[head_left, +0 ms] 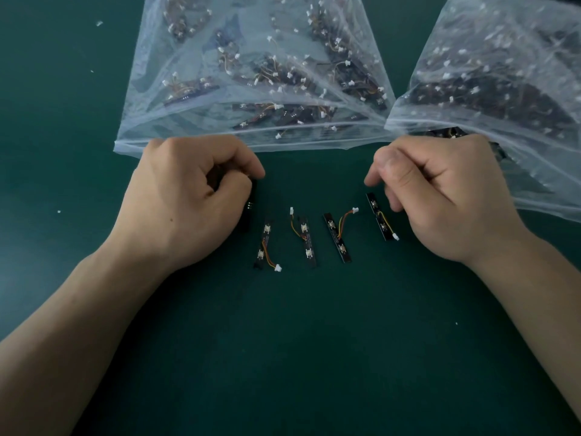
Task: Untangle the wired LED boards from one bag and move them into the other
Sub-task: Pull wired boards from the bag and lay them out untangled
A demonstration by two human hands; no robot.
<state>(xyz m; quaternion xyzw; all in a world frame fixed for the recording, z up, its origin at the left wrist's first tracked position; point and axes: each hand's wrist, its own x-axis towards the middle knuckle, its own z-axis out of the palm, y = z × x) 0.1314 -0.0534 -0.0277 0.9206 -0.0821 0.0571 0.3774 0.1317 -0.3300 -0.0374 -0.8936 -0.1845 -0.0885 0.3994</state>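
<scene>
Two clear plastic bags lie at the far side of the green table, both full of wired LED boards: a left bag (195, 143) and a right bag (540, 196). In front of them several black LED boards with short orange-yellow wires and white plugs lie in a row: one (264, 247), another (307, 242), a third (337, 239) and the rightmost (381, 218). My left hand (188, 199) grips a further black board (250, 212) that sticks out below its curled fingers. My right hand (440, 196) is curled just over the rightmost board's upper end, with nothing visibly held.
The table (283, 341) is a dark green mat. Small white specks lie on it, at the far left (99, 23) and to the right (456, 323). Both forearms reach in from the lower corners.
</scene>
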